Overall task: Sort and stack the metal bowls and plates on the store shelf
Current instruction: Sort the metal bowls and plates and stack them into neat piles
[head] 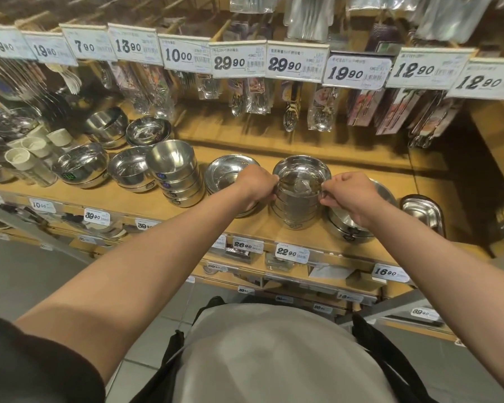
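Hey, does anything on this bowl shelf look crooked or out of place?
Yes. The tall stack of steel bowls with dark labels leans, stepping rightward toward its base. The stack of steel bowls gripped at its rim by the left hand and right hand looks upright.

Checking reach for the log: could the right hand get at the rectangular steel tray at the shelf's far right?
Probably yes. The rectangular steel tray lies just beyond the right hand, nothing between, but that hand grips the stacked round steel bowls.

I count two hands (pixel 256 184) on the shelf, ten hanging price tags (pixel 239 63) along the far rail, and four white cups (pixel 35 146) at far left.
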Available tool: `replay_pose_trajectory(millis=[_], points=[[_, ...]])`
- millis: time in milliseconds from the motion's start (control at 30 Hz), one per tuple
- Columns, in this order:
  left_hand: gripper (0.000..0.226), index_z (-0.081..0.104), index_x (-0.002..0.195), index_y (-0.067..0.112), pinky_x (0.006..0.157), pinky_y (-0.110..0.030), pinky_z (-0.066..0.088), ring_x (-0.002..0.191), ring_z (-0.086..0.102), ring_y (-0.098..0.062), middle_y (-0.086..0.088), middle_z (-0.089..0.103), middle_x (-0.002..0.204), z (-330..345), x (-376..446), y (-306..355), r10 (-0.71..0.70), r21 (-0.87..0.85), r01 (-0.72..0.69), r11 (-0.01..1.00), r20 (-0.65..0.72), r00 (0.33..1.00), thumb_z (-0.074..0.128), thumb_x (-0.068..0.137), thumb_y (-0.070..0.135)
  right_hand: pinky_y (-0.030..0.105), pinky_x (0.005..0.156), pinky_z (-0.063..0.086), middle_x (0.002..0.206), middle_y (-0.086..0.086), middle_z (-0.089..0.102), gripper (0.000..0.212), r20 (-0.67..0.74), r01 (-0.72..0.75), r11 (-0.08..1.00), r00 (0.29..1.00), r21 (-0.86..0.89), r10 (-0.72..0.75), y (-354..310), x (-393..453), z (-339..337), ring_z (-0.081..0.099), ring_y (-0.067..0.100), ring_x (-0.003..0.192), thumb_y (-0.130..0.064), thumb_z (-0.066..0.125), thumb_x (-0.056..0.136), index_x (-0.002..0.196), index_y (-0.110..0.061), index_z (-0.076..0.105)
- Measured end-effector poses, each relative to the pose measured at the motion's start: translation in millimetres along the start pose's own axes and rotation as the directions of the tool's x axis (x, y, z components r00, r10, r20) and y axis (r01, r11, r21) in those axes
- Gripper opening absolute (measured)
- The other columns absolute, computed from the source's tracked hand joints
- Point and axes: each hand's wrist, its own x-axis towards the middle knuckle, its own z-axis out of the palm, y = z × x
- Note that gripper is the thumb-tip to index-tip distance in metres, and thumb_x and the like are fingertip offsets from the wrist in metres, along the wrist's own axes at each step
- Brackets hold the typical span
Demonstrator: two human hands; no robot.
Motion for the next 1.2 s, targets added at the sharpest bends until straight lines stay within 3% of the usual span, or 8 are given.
replay_pose_trajectory(millis=[133,267,467,633,767,900,1033,1200], points=[[0.026,0.066,0.079,0.002,0.092,-0.050,0.058,0.097,0.073,-0.042,-0.023,0.071,0.088,-1,1,0,-0.006,-0.012,0.006,1.000,-0.007,1.000,0.056,0.100,0.013,0.018,0.059,0.060,0.093,0.019,0.070,0.005,0.004,0.010,1.000,1.000,0.011,-0.010,-1,-4,1,0.069,0.013,0.072,-0.005,0.063,0.095,0.097,-0.002,0.066],[0.027,0.068,0.078,0.002,0.091,-0.049,0.059,0.098,0.073,-0.039,-0.021,0.073,0.087,-2,4,0,-0.012,-0.028,0.012,1.000,-0.002,1.000,0.056,0.100,0.011,0.015,0.054,0.057,0.101,0.022,0.071,0.021,-0.014,-0.015,1.000,1.000,0.015,0.015,1,-4,3,0.069,0.015,0.072,-0.004,0.063,0.095,0.113,0.007,0.065],[0.026,0.068,0.078,0.001,0.090,-0.051,0.060,0.081,0.071,-0.030,-0.018,0.072,0.078,-5,5,1,-0.031,-0.062,0.032,0.998,0.016,0.999,0.058,0.100,0.011,0.025,0.070,0.061,0.096,0.019,0.071,0.014,-0.021,-0.026,0.999,0.999,0.039,0.027,3,0,6,0.071,0.017,0.079,-0.006,0.065,0.093,0.107,0.000,0.063],[0.027,0.071,0.075,0.001,0.091,-0.049,0.059,0.095,0.074,-0.039,-0.023,0.075,0.089,-10,5,-1,-0.019,-0.038,0.019,0.999,-0.003,1.000,0.061,0.097,0.013,0.033,0.083,0.062,0.083,0.015,0.065,0.008,-0.025,0.017,0.999,1.000,0.043,-0.016,6,0,11,0.071,0.019,0.079,-0.005,0.064,0.091,0.087,-0.007,0.057],[0.029,0.069,0.078,0.000,0.094,-0.052,0.057,0.098,0.072,-0.041,-0.021,0.070,0.085,-19,-3,-1,-0.003,-0.042,0.004,0.999,0.011,1.000,0.060,0.097,0.019,0.032,0.080,0.062,0.094,0.016,0.068,0.010,-0.017,-0.018,1.000,1.000,0.021,0.018,6,1,8,0.070,0.020,0.083,-0.013,0.066,0.093,0.088,-0.007,0.060],[0.021,0.067,0.084,0.013,0.095,-0.055,0.053,0.083,0.059,-0.020,-0.010,0.063,0.083,-57,-29,-7,0.055,0.004,-0.055,0.998,-0.017,0.998,0.056,0.097,0.025,0.043,0.078,0.062,0.080,0.000,0.071,0.021,-0.137,0.088,0.983,0.984,-0.159,-0.111,6,-4,-3,0.069,0.014,0.073,-0.033,0.069,0.090,0.100,-0.014,0.068],[0.018,0.072,0.099,0.012,0.076,-0.032,0.059,0.088,0.066,-0.018,-0.008,0.073,0.098,-122,-56,-15,0.021,-0.078,-0.029,0.997,-0.101,0.995,0.057,0.101,0.021,0.046,0.086,0.058,0.087,-0.011,0.068,0.021,-0.138,0.188,0.962,0.966,-0.198,-0.217,-17,-19,7,0.070,0.021,0.085,-0.037,0.067,0.089,0.105,-0.024,0.065],[0.018,0.071,0.109,0.012,0.080,-0.031,0.057,0.097,0.069,-0.019,-0.006,0.074,0.102,-203,-74,-23,-0.020,-0.145,-0.016,0.989,-0.246,0.969,0.056,0.102,0.020,0.046,0.085,0.058,0.100,0.004,0.072,0.014,-0.019,0.226,0.971,0.973,-0.075,-0.228,-51,-32,53,0.070,0.022,0.087,-0.025,0.065,0.094,0.107,-0.020,0.066]])
